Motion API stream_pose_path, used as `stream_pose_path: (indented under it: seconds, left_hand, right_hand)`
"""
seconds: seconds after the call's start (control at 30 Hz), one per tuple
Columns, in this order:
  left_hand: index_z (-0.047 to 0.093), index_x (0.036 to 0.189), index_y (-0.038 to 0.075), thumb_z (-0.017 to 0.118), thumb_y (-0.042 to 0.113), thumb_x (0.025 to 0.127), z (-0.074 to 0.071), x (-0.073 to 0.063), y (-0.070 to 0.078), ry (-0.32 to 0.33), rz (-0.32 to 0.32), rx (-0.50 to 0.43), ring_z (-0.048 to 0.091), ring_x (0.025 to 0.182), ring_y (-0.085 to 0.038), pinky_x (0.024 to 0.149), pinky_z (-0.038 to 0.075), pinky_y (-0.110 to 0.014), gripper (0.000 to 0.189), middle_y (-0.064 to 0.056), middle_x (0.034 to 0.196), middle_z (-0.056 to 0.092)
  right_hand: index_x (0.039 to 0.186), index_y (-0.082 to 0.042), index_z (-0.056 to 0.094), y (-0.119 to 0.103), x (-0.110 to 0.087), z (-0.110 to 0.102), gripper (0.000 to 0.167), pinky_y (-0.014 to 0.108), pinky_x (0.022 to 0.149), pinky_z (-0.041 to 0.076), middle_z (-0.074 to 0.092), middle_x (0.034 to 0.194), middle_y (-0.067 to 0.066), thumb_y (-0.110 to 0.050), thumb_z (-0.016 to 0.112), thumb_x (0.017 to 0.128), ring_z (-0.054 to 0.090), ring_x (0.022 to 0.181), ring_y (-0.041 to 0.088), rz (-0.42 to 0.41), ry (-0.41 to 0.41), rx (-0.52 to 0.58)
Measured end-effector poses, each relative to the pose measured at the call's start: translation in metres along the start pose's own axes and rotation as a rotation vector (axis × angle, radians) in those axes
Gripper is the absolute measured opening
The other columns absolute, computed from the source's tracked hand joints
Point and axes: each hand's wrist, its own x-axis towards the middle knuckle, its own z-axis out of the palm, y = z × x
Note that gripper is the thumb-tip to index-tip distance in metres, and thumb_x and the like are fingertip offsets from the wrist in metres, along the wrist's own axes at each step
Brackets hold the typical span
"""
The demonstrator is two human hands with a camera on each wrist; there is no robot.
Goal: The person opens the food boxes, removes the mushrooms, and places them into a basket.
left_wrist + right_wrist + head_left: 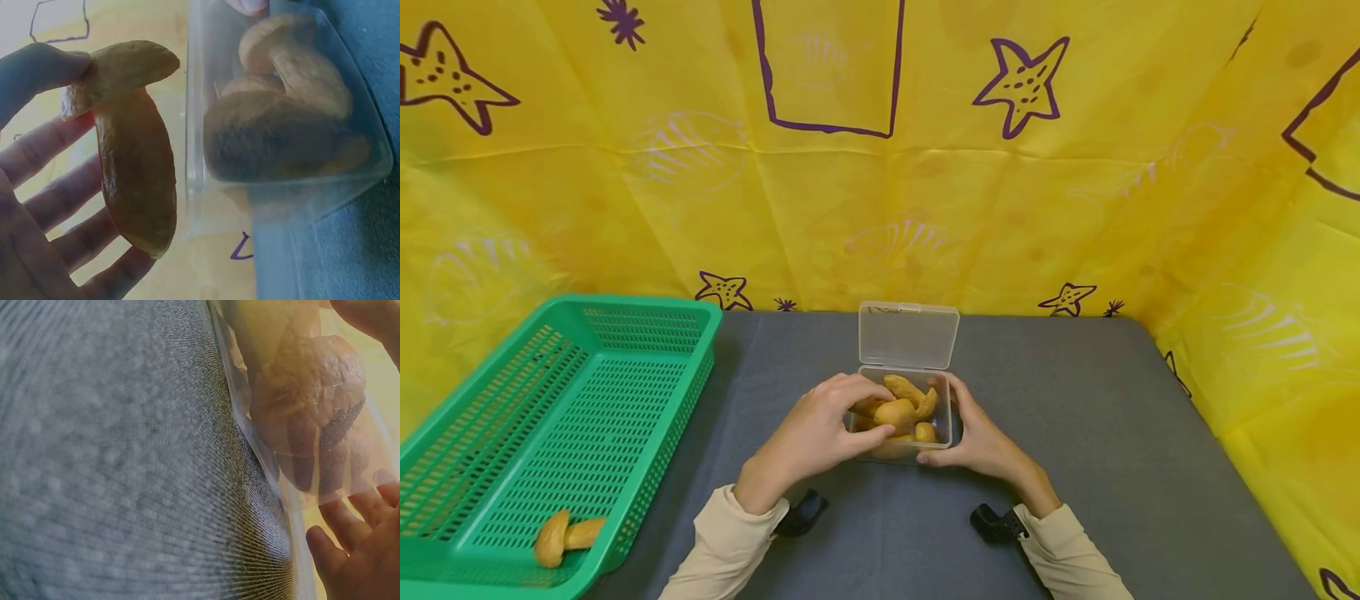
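Note:
A clear plastic box (947, 427) stands on the dark cloth with its hinged lid (908, 337) raised at the back. Inside lie several brown mushrooms (306, 72), seen through the wall in the left wrist view. Over the box's left side, my left hand (812, 425) pinches another mushroom (137, 162) by its cap, its stem hanging beside the spread lower fingers. My right hand (981, 442) grips the box's right side, thumb at the front corner and fingers behind. In the right wrist view its fingers (344, 528) show at the clear wall.
A green perforated basket (688, 400) stands at the left, with one mushroom (553, 540) in its near right corner. A grey cloth (1112, 433) covers the table. Yellow printed fabric (820, 208) hangs behind and at the sides.

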Motion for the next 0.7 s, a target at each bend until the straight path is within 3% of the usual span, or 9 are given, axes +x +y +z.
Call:
stream_pose_path:
  seconds: [0.23,0.43,0.7]
  left_hand:
    - [0.072,0.112,0.021,0.079,0.03,0.083,-0.002,-0.006,-0.003,-0.039,-0.034,0.042,0.064,0.091,-0.011,0.081,0.053,-0.034,0.031,0.006,0.103,0.073]
    - [0.072,0.116,0.019,0.078,0.031,0.083,-0.002,-0.007,-0.002,-0.061,0.003,0.076,0.063,0.093,-0.012,0.083,0.052,-0.035,0.035,0.006,0.103,0.072]
    - [0.072,0.114,0.02,0.078,0.029,0.083,-0.004,-0.012,-0.003,-0.028,0.003,0.034,0.063,0.098,-0.012,0.088,0.053,-0.038,0.033,0.006,0.108,0.071]
  right_hand:
    - [0.152,-0.016,0.023,-0.002,-0.001,0.0,0.107,0.023,0.107,0.037,0.037,0.153,0.014,-0.024,0.092,0.07,0.041,0.14,0.033,-0.013,-0.001,-0.008]
    - [0.152,-0.017,0.023,-0.001,-0.001,0.0,0.108,0.025,0.109,0.036,0.037,0.154,0.015,-0.025,0.092,0.07,0.04,0.14,0.032,-0.011,0.001,-0.021]
    - [0.152,-0.022,0.023,-0.002,-0.001,0.001,0.109,0.035,0.112,0.036,0.037,0.155,0.014,-0.026,0.092,0.068,0.039,0.142,0.029,0.002,0.004,-0.026]
